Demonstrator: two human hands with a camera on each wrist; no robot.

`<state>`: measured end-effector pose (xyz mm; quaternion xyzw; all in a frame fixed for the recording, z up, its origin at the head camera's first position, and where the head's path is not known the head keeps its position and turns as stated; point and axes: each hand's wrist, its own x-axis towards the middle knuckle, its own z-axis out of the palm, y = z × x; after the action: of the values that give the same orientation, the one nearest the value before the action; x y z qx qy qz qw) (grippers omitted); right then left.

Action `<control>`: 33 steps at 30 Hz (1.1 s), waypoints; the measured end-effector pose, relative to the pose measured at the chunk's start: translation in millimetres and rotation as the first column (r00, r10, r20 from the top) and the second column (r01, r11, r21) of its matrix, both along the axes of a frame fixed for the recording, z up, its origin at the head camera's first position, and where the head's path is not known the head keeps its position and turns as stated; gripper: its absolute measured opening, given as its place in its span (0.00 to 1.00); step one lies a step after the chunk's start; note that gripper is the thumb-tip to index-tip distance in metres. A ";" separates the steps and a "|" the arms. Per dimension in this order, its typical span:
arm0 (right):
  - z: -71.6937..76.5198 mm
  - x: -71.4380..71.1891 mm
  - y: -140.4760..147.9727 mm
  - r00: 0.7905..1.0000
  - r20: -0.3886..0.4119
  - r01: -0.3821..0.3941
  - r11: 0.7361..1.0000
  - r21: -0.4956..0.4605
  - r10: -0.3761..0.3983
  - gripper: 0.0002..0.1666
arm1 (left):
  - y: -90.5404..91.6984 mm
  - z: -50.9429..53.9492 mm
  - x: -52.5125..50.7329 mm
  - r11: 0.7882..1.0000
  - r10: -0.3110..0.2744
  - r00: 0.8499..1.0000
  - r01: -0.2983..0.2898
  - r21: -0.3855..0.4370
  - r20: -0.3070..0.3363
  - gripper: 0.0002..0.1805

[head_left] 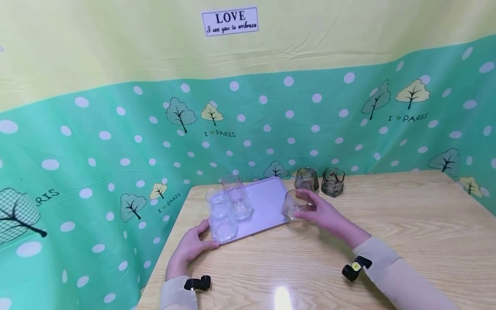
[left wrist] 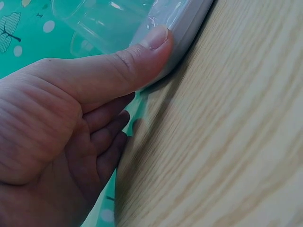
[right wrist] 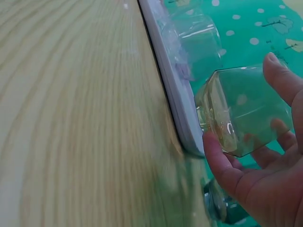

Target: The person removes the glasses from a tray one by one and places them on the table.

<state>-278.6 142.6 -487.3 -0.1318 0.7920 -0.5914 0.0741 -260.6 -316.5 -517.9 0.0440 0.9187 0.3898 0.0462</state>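
Observation:
On the table lies a pale lilac tray [head_left: 267, 206] with clear glasses [head_left: 225, 227] at its left end. My left hand [head_left: 190, 246] holds the tray's near left corner; in the left wrist view the thumb [left wrist: 154, 42] lies on the rim, and the fingers are partly hidden. A faintly yellow, angular glass tumbler [right wrist: 246, 109] is in my right hand [head_left: 324, 212], between thumb and fingers. From the head, this tumbler appears at the tray's right end. Whether its base touches the tray I cannot tell.
Behind the right hand stand a brownish glass [head_left: 307, 178] and a dark grey glass [head_left: 333, 183], close together near the table's back edge. A green and yellow printed curtain [head_left: 271, 112] hangs behind the wooden table [head_left: 310, 262].

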 end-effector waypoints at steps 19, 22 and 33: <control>-9.0 16.3 96.5 0.999 0.030 -0.011 0.994 -0.110 0.014 0.50 | -0.3 -0.9 -2.0 1.000 0.002 1.000 -0.002 -0.010 0.001 0.56; -8.7 16.8 106.7 1.000 0.027 0.002 0.995 -0.098 0.000 0.47 | -0.3 -2.5 -2.7 1.000 0.008 1.000 -0.008 -0.008 0.008 0.57; -11.9 20.0 164.7 0.992 0.030 0.120 0.992 -0.049 -0.119 0.53 | -0.9 -2.0 -3.6 1.000 0.004 1.000 -0.004 -0.002 0.008 0.56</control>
<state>-258.6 307.2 -499.2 -0.0779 0.7822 -0.6164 0.0459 -264.2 -317.4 -519.9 0.0408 0.9190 0.3891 0.0492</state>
